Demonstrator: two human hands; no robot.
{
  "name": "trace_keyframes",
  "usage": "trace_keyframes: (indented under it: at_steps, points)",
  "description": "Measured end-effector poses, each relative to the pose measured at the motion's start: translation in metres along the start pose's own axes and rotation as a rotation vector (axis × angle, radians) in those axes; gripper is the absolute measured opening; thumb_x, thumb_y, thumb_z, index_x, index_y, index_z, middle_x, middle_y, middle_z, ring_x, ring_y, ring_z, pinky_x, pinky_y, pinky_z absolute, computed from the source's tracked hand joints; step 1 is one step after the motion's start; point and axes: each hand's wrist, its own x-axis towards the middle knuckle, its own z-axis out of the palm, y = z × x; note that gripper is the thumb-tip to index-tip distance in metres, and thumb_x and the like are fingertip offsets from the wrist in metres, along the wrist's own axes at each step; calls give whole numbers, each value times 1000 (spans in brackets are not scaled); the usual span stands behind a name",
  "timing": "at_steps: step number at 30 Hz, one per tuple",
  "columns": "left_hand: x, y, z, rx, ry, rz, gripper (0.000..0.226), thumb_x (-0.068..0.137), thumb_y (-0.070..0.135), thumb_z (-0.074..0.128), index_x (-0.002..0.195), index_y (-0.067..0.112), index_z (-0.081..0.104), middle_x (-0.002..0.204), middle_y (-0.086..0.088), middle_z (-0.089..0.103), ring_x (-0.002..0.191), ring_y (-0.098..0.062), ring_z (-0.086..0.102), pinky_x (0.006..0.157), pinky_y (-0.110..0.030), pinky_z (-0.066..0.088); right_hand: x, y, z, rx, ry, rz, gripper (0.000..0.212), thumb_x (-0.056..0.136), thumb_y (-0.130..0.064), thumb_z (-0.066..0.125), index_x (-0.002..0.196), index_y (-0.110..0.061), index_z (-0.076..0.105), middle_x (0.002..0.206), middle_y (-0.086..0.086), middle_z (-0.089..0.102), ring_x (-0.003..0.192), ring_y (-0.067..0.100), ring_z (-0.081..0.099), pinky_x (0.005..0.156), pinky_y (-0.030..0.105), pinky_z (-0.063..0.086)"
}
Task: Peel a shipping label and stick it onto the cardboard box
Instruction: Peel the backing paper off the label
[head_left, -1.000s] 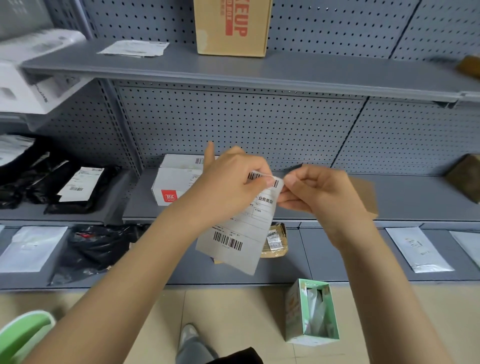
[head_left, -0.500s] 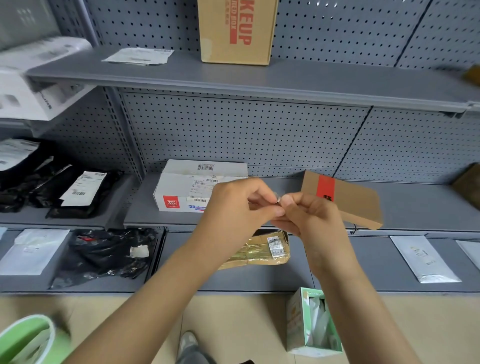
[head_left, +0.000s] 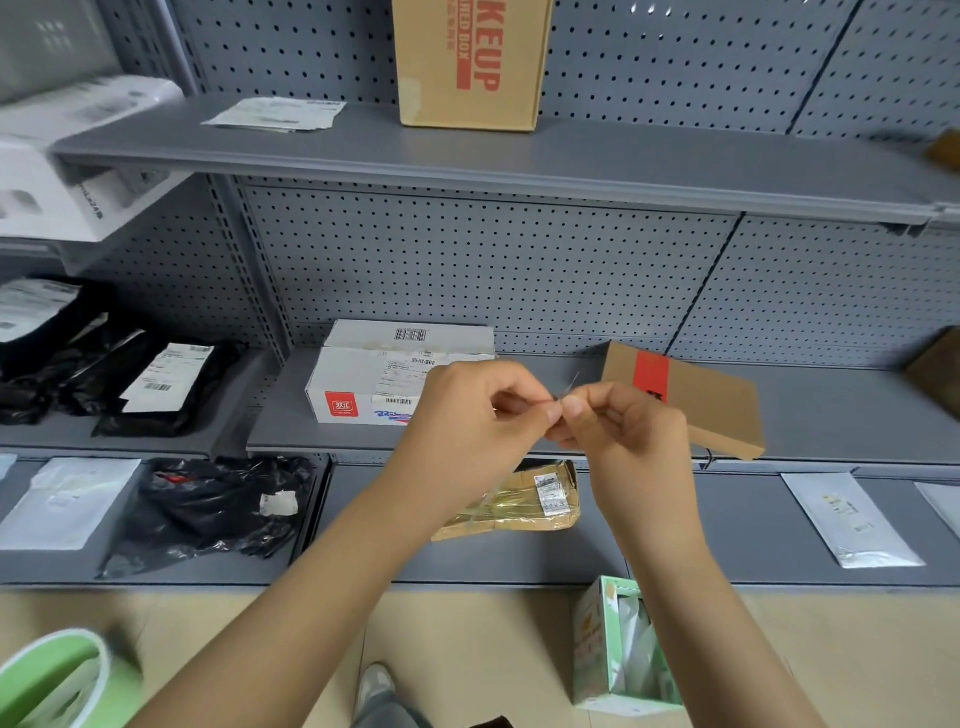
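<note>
Both hands, L (head_left: 483, 410) & R (head_left: 623, 431), pinch shut on the shipping label (head_left: 571, 383), seen edge-on as a sliver betw. fingertips, while the flat cardboard box (head_left: 711, 410) lies on the shelf (head_left: 831, 415) just behind the R hand, long axis running right and toward the camera.

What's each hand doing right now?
Left hand: pinched shut on the shipping label, seen edge-on.
Right hand: pinched shut on the same label.
</note>
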Motion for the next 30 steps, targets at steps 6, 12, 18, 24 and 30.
trace_keyframes:
  at_steps: [6, 12, 18, 24, 30]
  points:
    - [-2, 4, 2, 30, 11, 47, 14, 78, 9, 68, 66, 16, 70, 63, 7, 70, 59, -4, 65, 59, -19, 52, -3, 1, -1, -112, 32, -45, 22, 87, -9, 59, 68, -20, 63, 69, -6, 70, 68, 16, 68, 74, 47, 55]
    - [-1, 1, -1, -17, -3, -46, 14, 76, 13, 68, 64, 20, 69, 70, 2, 72, 72, -17, 68, 74, -36, 55, -4, 2, 0, -143, 18, -82, 19, 86, -14, 55, 70, -21, 60, 63, -7, 67, 70, 17, 67, 74, 49, 54]
    - [-5, 0, -3, -75, 69, -144, 13, 79, 12, 64, 69, 18, 68, 67, 8, 68, 66, -3, 63, 66, -15, 47, -4, 3, -3, -95, 40, -20, 22, 89, -8, 55, 70, -19, 61, 63, -6, 68, 68, 10, 66, 76, 45, 55]
    - [-5, -7, -13, -189, 117, -201, 13, 82, 10, 61, 72, 14, 68, 75, -1, 73, 75, -11, 68, 65, -9, 46, -1, 5, -10, -49, 78, 13, 23, 89, -10, 53, 69, -20, 60, 63, 0, 69, 68, 13, 67, 78, 47, 55]
    - [-4, -10, -25, -242, 154, -213, 12, 84, 9, 61, 75, 10, 68, 72, 5, 72, 66, -4, 67, 63, -10, 47, 3, 8, -14, -29, 121, 30, 24, 87, -12, 53, 66, -24, 60, 63, -7, 70, 68, 17, 67, 79, 48, 55]
